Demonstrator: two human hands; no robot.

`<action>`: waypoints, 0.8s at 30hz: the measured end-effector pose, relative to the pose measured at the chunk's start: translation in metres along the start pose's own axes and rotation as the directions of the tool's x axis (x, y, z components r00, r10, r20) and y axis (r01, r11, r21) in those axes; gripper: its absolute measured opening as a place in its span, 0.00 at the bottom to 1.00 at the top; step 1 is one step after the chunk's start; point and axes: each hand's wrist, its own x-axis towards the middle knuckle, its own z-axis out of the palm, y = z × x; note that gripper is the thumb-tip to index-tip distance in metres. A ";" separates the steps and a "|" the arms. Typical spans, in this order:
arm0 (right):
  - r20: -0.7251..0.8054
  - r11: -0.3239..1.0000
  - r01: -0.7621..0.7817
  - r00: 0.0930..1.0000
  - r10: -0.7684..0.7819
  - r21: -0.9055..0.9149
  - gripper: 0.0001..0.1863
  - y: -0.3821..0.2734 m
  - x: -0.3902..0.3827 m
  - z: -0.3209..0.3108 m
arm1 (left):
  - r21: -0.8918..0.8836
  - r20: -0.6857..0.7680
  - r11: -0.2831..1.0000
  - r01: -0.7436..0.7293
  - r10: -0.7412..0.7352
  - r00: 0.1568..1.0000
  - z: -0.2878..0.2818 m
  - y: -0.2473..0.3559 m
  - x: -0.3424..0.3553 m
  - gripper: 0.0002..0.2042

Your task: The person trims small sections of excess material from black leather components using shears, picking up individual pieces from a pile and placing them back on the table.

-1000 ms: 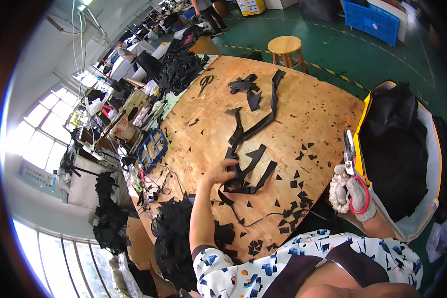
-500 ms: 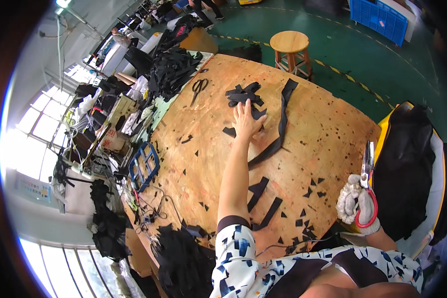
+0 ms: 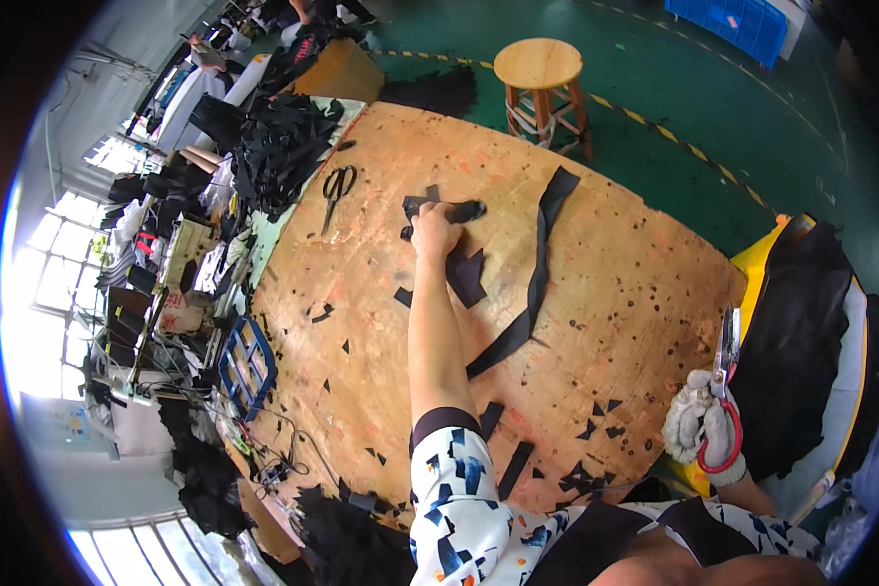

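Note:
Far out over the wooden table, my bare left hand [image 3: 434, 232] is closed on part of a small pile of black fabric pieces [image 3: 471, 210]. Its fingertips are partly hidden. Just nearer than the hand lies a dark cut piece [image 3: 468, 277] on the tabletop. At the right edge my right hand [image 3: 698, 425], in a whitish knitted glove, grips red-handled scissors [image 3: 724, 381], blades pointing away from me. A long black fabric strip [image 3: 538, 264] stretches across the table to the right of my left forearm.
Black-handled scissors [image 3: 336, 195] lie at the far left of the wooden table [image 3: 615, 283]. A blue frame [image 3: 247, 366] and cables sit along the left edge. Small black scraps [image 3: 586, 430] dot the surface. Beyond stands a wooden stool [image 3: 539, 66]; a yellow-edged bin [image 3: 791, 322] holds black material at right.
My left hand has gone from spread over the black pieces to closed on some of them. The view has shifted a little; the right hand still holds the scissors.

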 end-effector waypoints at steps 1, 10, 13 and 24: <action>0.015 0.999 0.029 0.999 -0.028 -0.046 0.26 -0.001 0.004 0.004 | 0.021 -0.181 0.998 -0.059 0.062 0.982 0.010 -0.006 -0.011 0.14; -0.064 0.997 -0.076 0.995 0.075 -0.009 0.29 0.000 -0.022 0.023 | -0.398 -0.137 0.794 -0.460 0.445 0.885 -0.009 0.009 -0.160 0.11; -0.018 0.997 -0.076 0.997 0.077 0.015 0.29 0.007 -0.040 0.020 | -0.238 -0.077 0.771 -0.591 0.592 0.802 0.006 0.013 -0.244 0.08; 0.195 0.990 -0.138 0.970 0.142 -0.035 0.28 0.021 -0.119 0.037 | 0.145 -0.183 0.877 -0.458 0.479 0.859 -0.008 -0.005 -0.382 0.23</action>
